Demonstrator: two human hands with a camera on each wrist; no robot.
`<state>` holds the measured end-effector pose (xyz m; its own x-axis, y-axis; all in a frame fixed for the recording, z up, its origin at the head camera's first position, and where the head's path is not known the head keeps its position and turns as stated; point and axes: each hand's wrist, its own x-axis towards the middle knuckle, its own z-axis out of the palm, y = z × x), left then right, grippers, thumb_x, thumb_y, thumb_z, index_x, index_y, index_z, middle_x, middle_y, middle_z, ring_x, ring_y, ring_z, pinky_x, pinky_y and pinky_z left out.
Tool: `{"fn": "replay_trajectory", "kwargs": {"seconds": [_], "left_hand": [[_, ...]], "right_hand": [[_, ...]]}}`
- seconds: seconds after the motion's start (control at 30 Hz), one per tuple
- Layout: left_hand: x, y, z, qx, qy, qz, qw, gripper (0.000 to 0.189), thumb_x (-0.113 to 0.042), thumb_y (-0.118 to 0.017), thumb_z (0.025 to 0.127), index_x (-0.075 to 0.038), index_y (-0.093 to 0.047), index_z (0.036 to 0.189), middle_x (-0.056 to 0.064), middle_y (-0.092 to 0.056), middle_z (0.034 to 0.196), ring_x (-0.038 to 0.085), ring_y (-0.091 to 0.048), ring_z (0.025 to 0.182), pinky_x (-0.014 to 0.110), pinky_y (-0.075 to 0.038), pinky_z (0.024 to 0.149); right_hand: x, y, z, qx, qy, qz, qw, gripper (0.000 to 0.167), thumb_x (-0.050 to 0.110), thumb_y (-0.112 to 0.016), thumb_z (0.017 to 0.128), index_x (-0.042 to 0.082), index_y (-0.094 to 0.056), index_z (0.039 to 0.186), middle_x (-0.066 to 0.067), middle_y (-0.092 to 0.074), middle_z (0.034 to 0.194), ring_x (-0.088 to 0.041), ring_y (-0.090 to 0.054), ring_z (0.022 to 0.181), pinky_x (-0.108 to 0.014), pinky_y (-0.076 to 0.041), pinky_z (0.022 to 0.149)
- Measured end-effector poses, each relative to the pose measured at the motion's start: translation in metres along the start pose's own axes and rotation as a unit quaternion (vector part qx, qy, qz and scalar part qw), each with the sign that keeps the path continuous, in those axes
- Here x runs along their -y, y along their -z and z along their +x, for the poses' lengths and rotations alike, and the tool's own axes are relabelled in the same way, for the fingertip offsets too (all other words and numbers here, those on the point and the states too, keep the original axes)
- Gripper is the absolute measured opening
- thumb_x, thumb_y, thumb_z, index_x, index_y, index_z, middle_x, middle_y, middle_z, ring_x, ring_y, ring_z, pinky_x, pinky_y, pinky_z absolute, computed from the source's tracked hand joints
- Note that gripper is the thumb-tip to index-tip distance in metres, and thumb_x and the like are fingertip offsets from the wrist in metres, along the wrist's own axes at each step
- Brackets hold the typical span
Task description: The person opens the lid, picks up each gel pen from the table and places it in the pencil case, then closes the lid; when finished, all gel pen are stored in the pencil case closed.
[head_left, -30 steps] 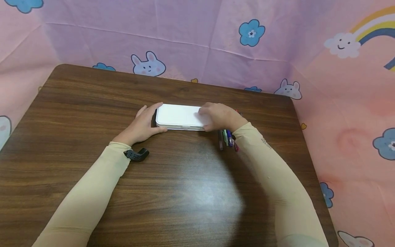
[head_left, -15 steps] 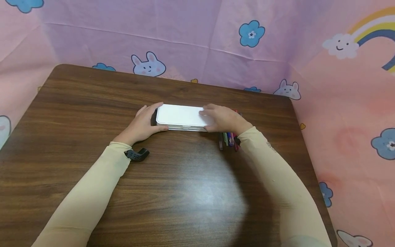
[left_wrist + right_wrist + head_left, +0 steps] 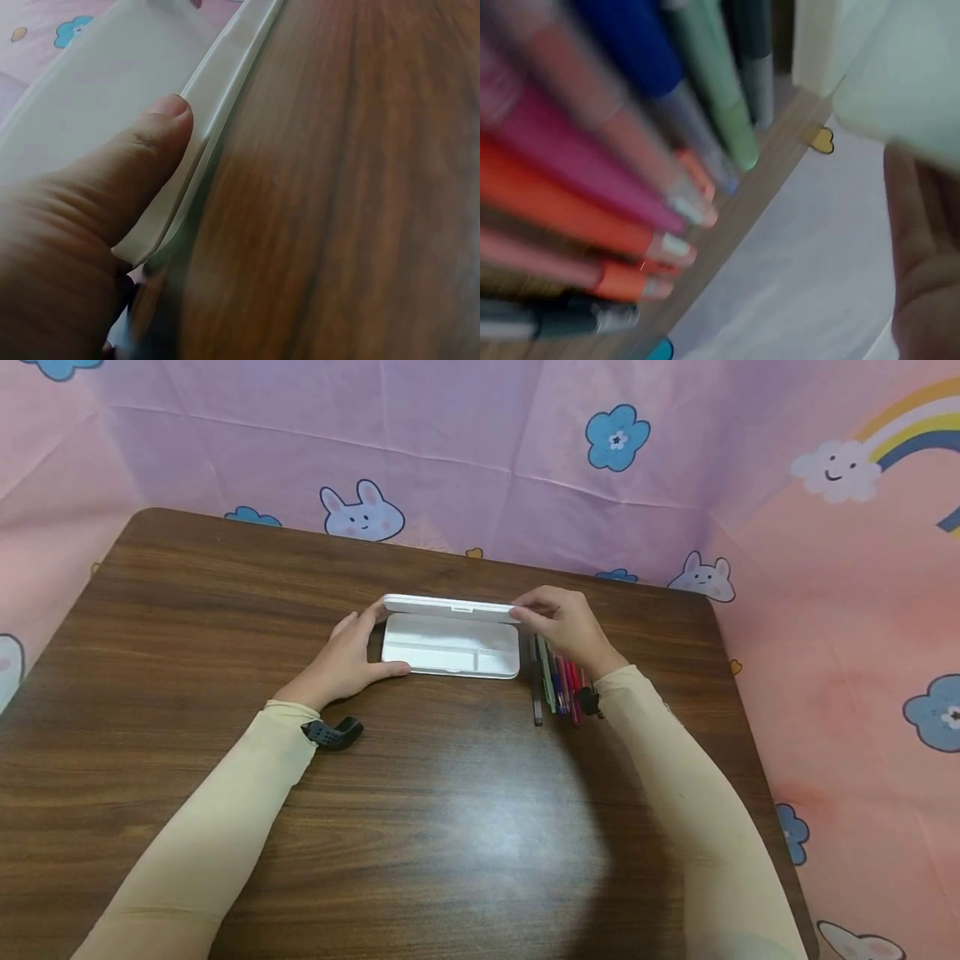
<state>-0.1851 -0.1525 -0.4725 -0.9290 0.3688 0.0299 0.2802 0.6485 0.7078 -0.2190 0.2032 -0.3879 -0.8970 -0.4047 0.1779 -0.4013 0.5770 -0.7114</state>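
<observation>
A white pencil case (image 3: 431, 658) lies on the wooden table with its lid (image 3: 442, 606) tilted up at the back. White dividers show inside the case. My left hand (image 3: 337, 664) grips the case's left end, thumb along the front rim and fingers toward the back. In the left wrist view the thumb (image 3: 142, 157) presses on the rim of the case. My right hand (image 3: 570, 625) pinches the lid's right end. Several pens (image 3: 557, 681) lie side by side right of the case, partly under my right hand; the right wrist view shows the pens (image 3: 592, 172) close up, blurred.
The brown table (image 3: 420, 827) extends around the case, its back edge against a pink and purple cloth (image 3: 465, 452) printed with rabbits and flowers. Another stretch of cloth hangs along the right side. Black bands sit at both wrists.
The lid has swung up and back from closed, showing the inside. My right hand has risen with it, moving slightly right and away. My left hand has stayed at the case's left end.
</observation>
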Motion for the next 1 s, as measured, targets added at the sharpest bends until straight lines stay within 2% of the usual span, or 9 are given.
{"fn": "replay_trajectory", "kwargs": {"seconds": [0.23, 0.37, 0.47, 0.6, 0.7, 0.77, 0.83, 0.93, 1.0], "left_hand": [[-0.001, 0.000, 0.002, -0.008, -0.005, 0.005, 0.9999, 0.119, -0.051, -0.082, 0.086, -0.016, -0.003, 0.167, 0.012, -0.040, 0.163, 0.032, -0.027, 0.155, 0.045, -0.003, 0.130], [-0.004, 0.001, 0.001, -0.005, 0.000, 0.004, 1.0000, 0.118, -0.052, -0.082, 0.086, -0.016, -0.005, 0.168, 0.011, -0.039, 0.164, 0.032, -0.024, 0.156, 0.048, -0.003, 0.130], [-0.006, 0.002, 0.000, 0.002, 0.014, 0.002, 0.9999, 0.113, -0.054, -0.081, 0.085, -0.016, -0.014, 0.167, 0.011, -0.035, 0.166, 0.035, -0.017, 0.157, 0.054, -0.007, 0.129], [-0.006, 0.002, -0.001, 0.007, 0.017, 0.010, 0.9998, 0.103, -0.056, -0.080, 0.086, -0.012, -0.028, 0.163, 0.013, -0.033, 0.166, 0.037, -0.020, 0.156, 0.053, -0.007, 0.129], [-0.005, 0.002, 0.000, 0.004, 0.003, 0.020, 0.9998, 0.097, -0.055, -0.080, 0.087, -0.010, -0.034, 0.160, 0.015, -0.037, 0.164, 0.035, -0.027, 0.154, 0.048, -0.005, 0.130], [-0.005, 0.002, -0.001, 0.004, -0.001, 0.022, 0.9998, 0.096, -0.055, -0.079, 0.087, -0.010, -0.036, 0.160, 0.015, -0.038, 0.163, 0.035, -0.026, 0.155, 0.047, -0.004, 0.130], [-0.004, 0.001, -0.001, 0.005, -0.002, 0.021, 0.9998, 0.096, -0.055, -0.079, 0.087, -0.010, -0.036, 0.160, 0.015, -0.037, 0.164, 0.036, -0.023, 0.156, 0.048, -0.004, 0.130], [-0.003, 0.001, -0.002, 0.005, 0.001, 0.020, 0.9998, 0.096, -0.055, -0.079, 0.087, -0.011, -0.035, 0.160, 0.015, -0.036, 0.164, 0.036, -0.022, 0.156, 0.050, -0.005, 0.130], [-0.002, 0.000, -0.002, 0.002, 0.001, 0.021, 0.9998, 0.096, -0.055, -0.080, 0.087, -0.011, -0.036, 0.160, 0.015, -0.036, 0.164, 0.036, -0.022, 0.156, 0.051, -0.005, 0.130]], "right_hand": [[-0.001, -0.008, 0.023, -0.120, -0.095, 0.035, 0.9876, 0.021, 0.019, -0.062, 0.106, 0.002, -0.068, 0.116, -0.013, -0.073, 0.110, -0.024, -0.067, 0.097, -0.026, -0.057, 0.080], [-0.005, -0.009, 0.035, -0.137, -0.112, 0.011, 0.9842, 0.021, 0.012, -0.059, 0.106, 0.000, -0.071, 0.118, -0.016, -0.074, 0.111, -0.027, -0.067, 0.094, -0.029, -0.057, 0.078], [-0.010, -0.007, 0.043, -0.098, -0.105, -0.065, 0.9875, 0.027, 0.009, -0.054, 0.107, 0.002, -0.071, 0.126, -0.015, -0.072, 0.123, -0.026, -0.067, 0.108, -0.035, -0.056, 0.094], [-0.017, -0.004, 0.052, -0.010, -0.091, -0.142, 0.9856, 0.037, 0.007, -0.046, 0.108, 0.002, -0.062, 0.142, -0.015, -0.062, 0.144, -0.028, -0.055, 0.136, -0.040, -0.042, 0.117], [-0.020, -0.003, 0.056, 0.055, -0.103, -0.155, 0.9809, 0.046, 0.009, -0.040, 0.108, 0.004, -0.049, 0.153, -0.016, -0.055, 0.151, -0.027, -0.055, 0.131, -0.040, -0.043, 0.114], [-0.021, -0.004, 0.057, 0.095, -0.118, -0.164, 0.9747, 0.052, 0.010, -0.039, 0.107, 0.005, -0.039, 0.159, -0.018, -0.058, 0.142, -0.029, -0.055, 0.117, -0.040, -0.045, 0.104], [-0.023, -0.005, 0.058, 0.126, -0.125, -0.173, 0.9687, 0.056, 0.010, -0.039, 0.106, 0.005, -0.031, 0.162, -0.019, -0.060, 0.125, -0.030, -0.052, 0.103, -0.042, -0.043, 0.094], [-0.024, -0.007, 0.058, 0.145, -0.123, -0.182, 0.9648, 0.060, 0.010, -0.040, 0.105, 0.005, -0.026, 0.164, -0.016, -0.053, 0.104, -0.029, -0.049, 0.094, -0.042, -0.042, 0.090], [-0.023, -0.006, 0.056, 0.142, -0.115, -0.180, 0.9665, 0.061, 0.011, -0.042, 0.105, 0.005, -0.026, 0.164, -0.017, -0.054, 0.104, -0.030, -0.049, 0.096, -0.043, -0.042, 0.092]]}}
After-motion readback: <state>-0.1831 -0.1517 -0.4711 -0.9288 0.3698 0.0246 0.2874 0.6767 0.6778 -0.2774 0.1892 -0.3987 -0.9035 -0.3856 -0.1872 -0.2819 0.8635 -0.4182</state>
